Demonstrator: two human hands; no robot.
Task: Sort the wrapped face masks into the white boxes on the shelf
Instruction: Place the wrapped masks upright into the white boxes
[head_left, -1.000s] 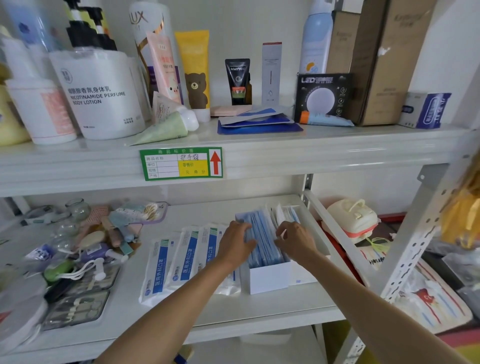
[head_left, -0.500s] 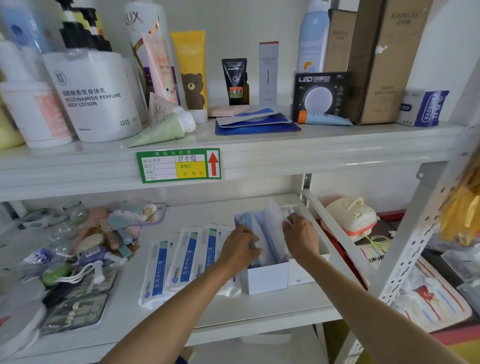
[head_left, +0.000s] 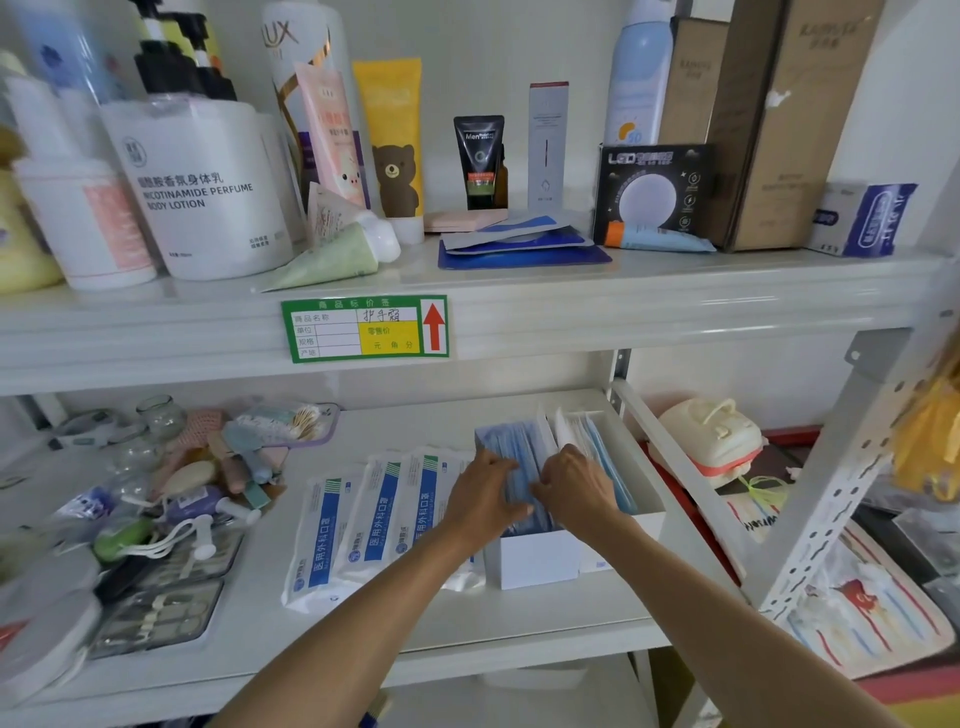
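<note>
Two white boxes stand side by side on the lower shelf. The left box holds upright blue wrapped masks. The right box holds white and pale blue wrapped masks. My left hand reaches into the left box from the left, its fingers curled over the blue masks. My right hand comes from the right, fingertips bent into the same stack beside my left hand. Three flat blue-and-white mask packs lie on the shelf left of the boxes.
A heap of small toiletries and a manicure set fill the shelf's left part. Bottles, tubes and cartons crowd the upper shelf, which carries a green price tag. A slanted metal brace runs right of the boxes.
My right hand has come down and to the left from the tall clear-wrapped mask, onto the blue stack. My left hand has stayed on the stack's left side.
</note>
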